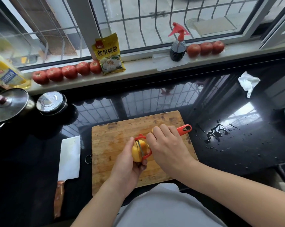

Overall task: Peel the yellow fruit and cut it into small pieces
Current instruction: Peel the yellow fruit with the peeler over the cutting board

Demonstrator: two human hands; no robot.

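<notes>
I have the yellow fruit (137,152) cupped in my left hand (128,167), fingers curled round its near and left side, lifted just above the near half of the cutting board (122,130). I hold it there, not flat on the wood, so I can turn it as each strip comes off and let the peel drop onto the board. My right hand (167,145) is wrapped round the handle of the red peeler (144,148), whose blade lies across the top of the fruit; the handle's tail pokes out past my knuckles toward the board's right edge. How much skin is already off I cannot say for sure, since my fingers and the peeler's frame cover most of the fruit, but I judge I am in the peeling step, with no cutting begun.

The far half of the board is bare wood, enough room for slicing later. The cleaver (69,158) lies just left of the board, blade away from me, handle toward me, ready for my reach once the peeler is down. Right of the board a puddle of water (216,132) sits on the black counter (236,153), so I'd keep the fruit from sliding that way. Far-left of the board stand two lidded pots (51,103), well apart from my elbows. Beyond the board, a row of tomatoes (68,72) lines the windowsill.
</notes>
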